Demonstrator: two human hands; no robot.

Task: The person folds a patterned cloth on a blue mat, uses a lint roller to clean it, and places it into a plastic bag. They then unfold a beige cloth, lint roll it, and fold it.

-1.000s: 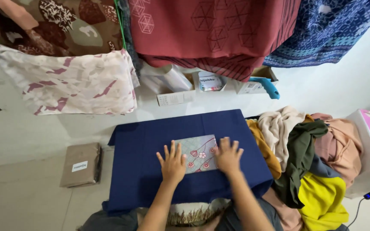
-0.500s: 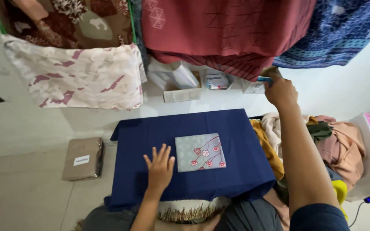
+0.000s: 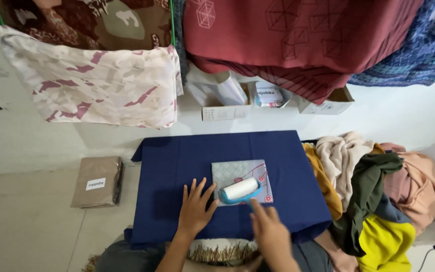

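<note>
A small folded grey cloth with a pink flower print [image 3: 237, 171] lies on a navy blue cloth [image 3: 177, 161] spread over a low surface. My right hand [image 3: 270, 231] holds a lint roller [image 3: 239, 190] with a blue frame and white roll, the roll resting on the near edge of the folded cloth. My left hand [image 3: 195, 206] lies flat with fingers spread on the navy cloth, just left of the folded cloth's near corner.
A heap of clothes [image 3: 373, 191] in tan, cream, dark green and yellow lies to the right. A flat brown package [image 3: 97, 181] sits on the floor at left. Small boxes [image 3: 227, 98] stand by the wall under hanging fabrics [image 3: 298, 40].
My right hand came back from the far right shelf area with the lint roller and set it on the folded cloth. My left hand stayed flat on the navy cloth.
</note>
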